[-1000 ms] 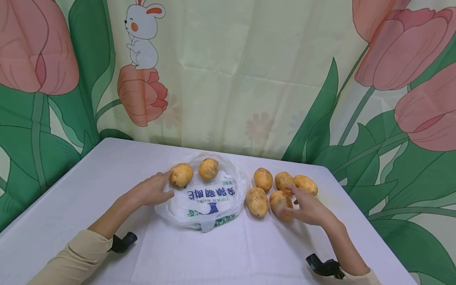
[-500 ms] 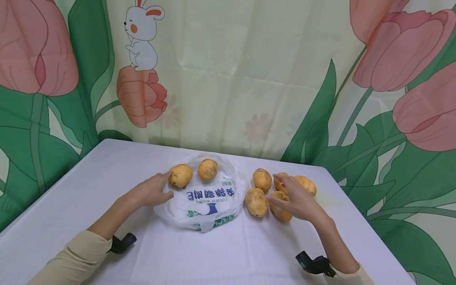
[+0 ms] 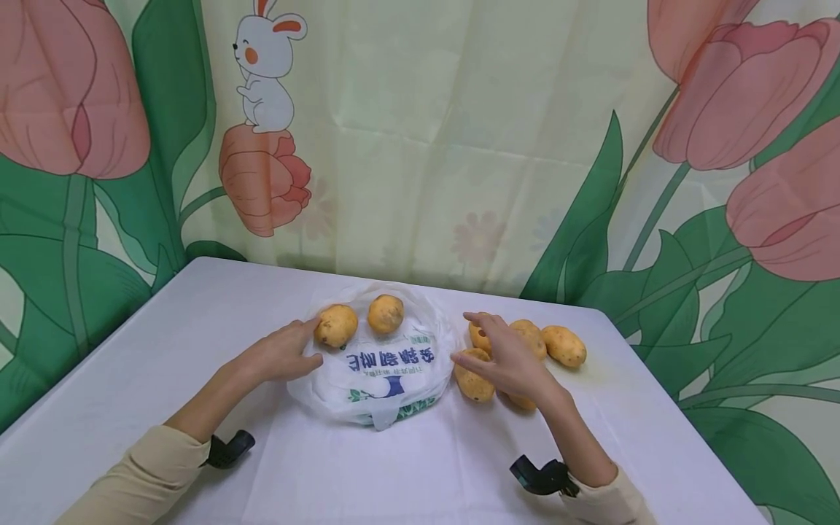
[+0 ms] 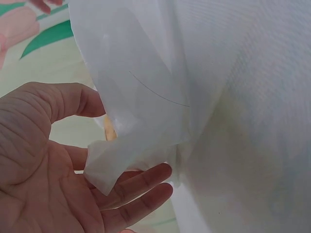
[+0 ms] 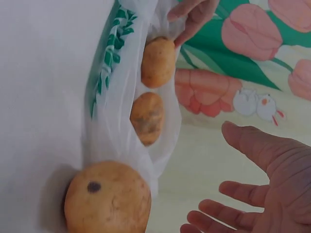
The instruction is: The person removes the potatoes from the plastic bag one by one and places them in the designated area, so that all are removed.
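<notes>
A crumpled white plastic bag (image 3: 328,397) with blue and green print lies mid-table. Two potatoes sit on it toward the back: the left potato (image 3: 337,326) and another potato (image 3: 386,313), with film rising around them in the right wrist view. My left hand (image 3: 282,351) is at the bag's left edge, fingertips at the left potato; the left wrist view shows loosely bent fingers behind the thin film (image 4: 129,111). My right hand (image 3: 508,357), fingers spread and holding nothing, hovers over several potatoes beside the bag, partly hiding them. A potato with a dark spot (image 5: 109,199) is nearest the right wrist camera.
The rightmost potato (image 3: 564,346) lies a little apart from the pile. A white cloth covers the table (image 3: 354,474). Behind its back edge hangs a curtain (image 3: 407,146) printed with tulips and a rabbit. Dark camera mounts (image 3: 228,448) sit at both wrists.
My right hand has moved left, from the front potato of the pile, across the group toward the bag's right edge. My left hand and the potatoes stay in place.
</notes>
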`<state>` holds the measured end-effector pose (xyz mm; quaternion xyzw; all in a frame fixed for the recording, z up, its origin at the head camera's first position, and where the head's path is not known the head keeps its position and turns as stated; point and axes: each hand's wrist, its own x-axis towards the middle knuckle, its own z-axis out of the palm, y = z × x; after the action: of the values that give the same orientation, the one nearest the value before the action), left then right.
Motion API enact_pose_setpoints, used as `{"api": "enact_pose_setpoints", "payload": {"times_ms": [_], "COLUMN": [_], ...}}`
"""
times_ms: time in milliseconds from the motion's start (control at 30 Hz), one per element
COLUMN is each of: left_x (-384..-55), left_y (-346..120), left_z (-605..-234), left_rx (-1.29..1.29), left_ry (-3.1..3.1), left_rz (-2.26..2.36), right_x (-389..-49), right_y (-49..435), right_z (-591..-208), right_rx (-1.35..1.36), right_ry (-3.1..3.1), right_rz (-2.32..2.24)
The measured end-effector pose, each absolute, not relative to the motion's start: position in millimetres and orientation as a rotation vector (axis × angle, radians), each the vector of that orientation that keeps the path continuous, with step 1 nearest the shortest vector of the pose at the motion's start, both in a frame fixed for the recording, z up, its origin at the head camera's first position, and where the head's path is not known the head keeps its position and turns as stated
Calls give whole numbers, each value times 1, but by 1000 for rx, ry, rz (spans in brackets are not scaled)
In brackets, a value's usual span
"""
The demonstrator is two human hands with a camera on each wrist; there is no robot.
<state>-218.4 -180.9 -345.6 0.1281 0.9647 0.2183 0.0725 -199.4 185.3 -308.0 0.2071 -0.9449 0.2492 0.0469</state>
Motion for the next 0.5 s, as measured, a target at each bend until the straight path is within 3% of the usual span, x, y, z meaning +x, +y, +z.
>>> {"api": "enact_pose_setpoints", "payload": {"times_ms": [500], "left_x": [-219], "left_y": [-181], "left_z": [-347], "left_rx": [387], "left_ry": [2899], "left_rz": [664], "right_x": [-215], "right_y": [141], "right_z": [-313], "right_rx": [660], "right_ry": [-2870], "right_rz": [875]}}
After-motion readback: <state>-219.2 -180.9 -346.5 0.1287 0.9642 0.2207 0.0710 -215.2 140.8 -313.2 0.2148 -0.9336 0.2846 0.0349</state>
